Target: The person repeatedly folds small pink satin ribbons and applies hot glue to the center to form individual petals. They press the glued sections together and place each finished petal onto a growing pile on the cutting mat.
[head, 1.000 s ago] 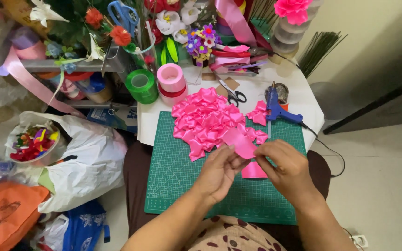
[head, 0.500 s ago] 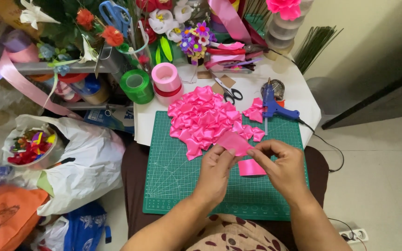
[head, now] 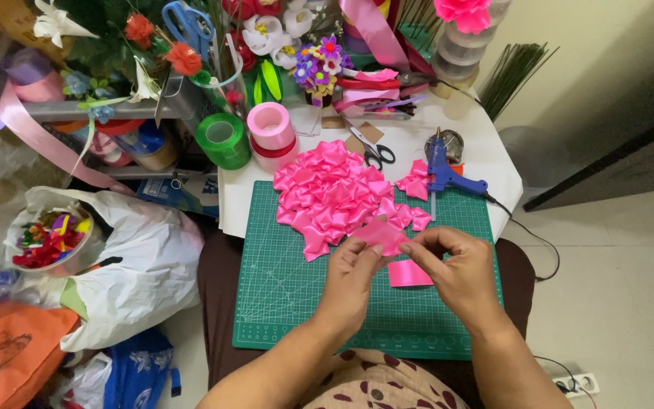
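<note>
Ribbon piece [head: 378,233] is being folded over the mat's [head: 281,303] middle, both hands [head: 353,276] [head: 456,269] pinching it; creasing it calls for firm fingertip pressure.

Green gridded cutting mat [head: 281,303] lies on white table [head: 486,163], near edge. Heap of folded pink satin ribbon petals [head: 331,189] on mat's far half. Blue plastic glue gun [head: 442,170] right of heap; black-handled scissors [head: 375,151] behind heap. Pink ribbon spool [head: 271,126] and green tape roll [head: 221,138] at far left. Flat pink ribbon square [head: 409,273] on mat between left hand [head: 350,284] and right hand [head: 459,274], which pinch small pink ribbon piece [head: 378,233] in front of heap.
</note>
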